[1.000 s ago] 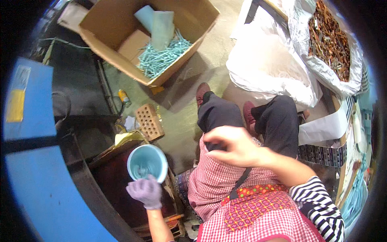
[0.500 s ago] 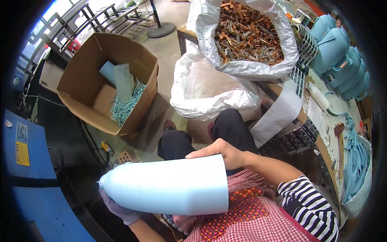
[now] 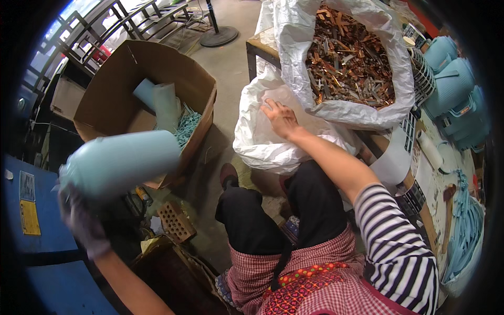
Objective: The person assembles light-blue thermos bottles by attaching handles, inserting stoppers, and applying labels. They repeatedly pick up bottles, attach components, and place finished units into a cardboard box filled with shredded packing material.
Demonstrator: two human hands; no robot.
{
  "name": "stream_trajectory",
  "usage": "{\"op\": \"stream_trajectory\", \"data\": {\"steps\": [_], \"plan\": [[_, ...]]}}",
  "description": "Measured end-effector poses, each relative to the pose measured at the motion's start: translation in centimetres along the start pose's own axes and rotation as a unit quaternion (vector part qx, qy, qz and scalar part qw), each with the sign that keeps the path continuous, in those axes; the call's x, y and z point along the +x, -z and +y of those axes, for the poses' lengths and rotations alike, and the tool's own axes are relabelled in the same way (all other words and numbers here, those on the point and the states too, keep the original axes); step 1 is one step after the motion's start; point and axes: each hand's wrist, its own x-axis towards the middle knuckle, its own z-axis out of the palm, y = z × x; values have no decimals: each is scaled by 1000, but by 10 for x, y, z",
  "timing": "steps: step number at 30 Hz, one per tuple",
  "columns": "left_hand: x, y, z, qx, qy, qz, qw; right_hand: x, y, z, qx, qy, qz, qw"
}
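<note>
1. A pale blue cone-shaped tube (image 3: 123, 163) lies roughly level at the left of the frame, its wide end pointing right toward the cardboard box (image 3: 197, 86). It is blurred.
2. The left hand (image 3: 81, 223), in a purplish glove, grips the tube at its narrow end, at lower left; the fingers are closed around it, though blur hides the exact hold.
3. Judging by its look, the tube is rigid, hollow and light, with a smooth and possibly slippery surface; a wrap-around grip near the narrow end, or a second hand under the wide end, seems the steadier hold.
4. The right hand (image 3: 280, 116), bare, reaches out to upper centre with fingers spread, resting on the white sack (image 3: 262, 144); it holds nothing.
5. Behind that, a second white sack (image 3: 336, 113) stands open, full of brown and silvery scrap pieces (image 3: 349, 58).
6. The cardboard box, upper left, holds more pale blue tubes (image 3: 157, 100) and teal shavings (image 3: 186, 126).
7. A perforated brick (image 3: 176, 220) lies on the floor beside the person's dark-trousered knees.
</note>
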Motion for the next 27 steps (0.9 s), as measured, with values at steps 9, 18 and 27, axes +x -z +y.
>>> {"op": "stream_trajectory", "data": {"steps": [9,18,27], "plan": [[-99,-38,97,72,-201,114,970,-25,1,20,79,-228,-182,953],[-199,-118,176,26,-330,-278,902,-51,227,-64,566,-251,-116,777],[-214,-144,218,112,-344,-400,842,-71,426,-117,167,390,161,891]]}}
